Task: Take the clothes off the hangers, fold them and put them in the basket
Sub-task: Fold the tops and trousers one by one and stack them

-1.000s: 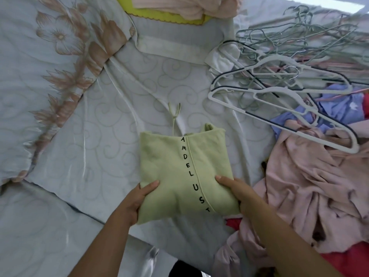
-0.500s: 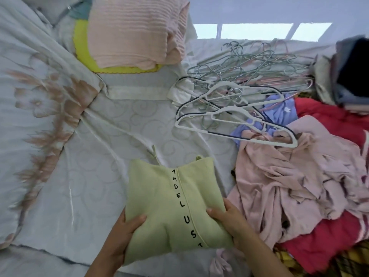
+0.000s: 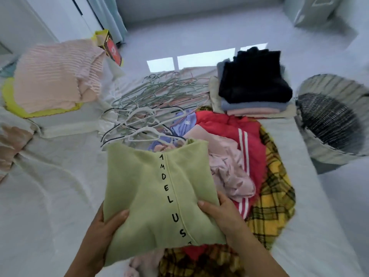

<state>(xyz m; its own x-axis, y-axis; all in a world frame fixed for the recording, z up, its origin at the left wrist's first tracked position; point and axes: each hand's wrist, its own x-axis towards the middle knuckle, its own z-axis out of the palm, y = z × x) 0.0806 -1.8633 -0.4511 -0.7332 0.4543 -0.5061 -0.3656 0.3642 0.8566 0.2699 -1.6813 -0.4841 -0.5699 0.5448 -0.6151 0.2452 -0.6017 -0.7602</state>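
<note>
green garment: soft matt knit | basket: woven wicker | hangers: thin wire

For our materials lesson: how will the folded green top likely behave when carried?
Probably floppy: the folded green top sags between the left hand and right hand. Likely light; both hands grip only its near edge. It might unfold if one hand releases.

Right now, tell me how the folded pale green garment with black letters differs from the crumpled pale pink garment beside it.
The pale green garment is folded flat; the pale pink garment is crumpled. The green one is gripped by the left hand and right hand; the pink one lies loose on the heap of clothes. The green one bears black letters; the pink one shows none. Neither is in the woven basket.
</note>
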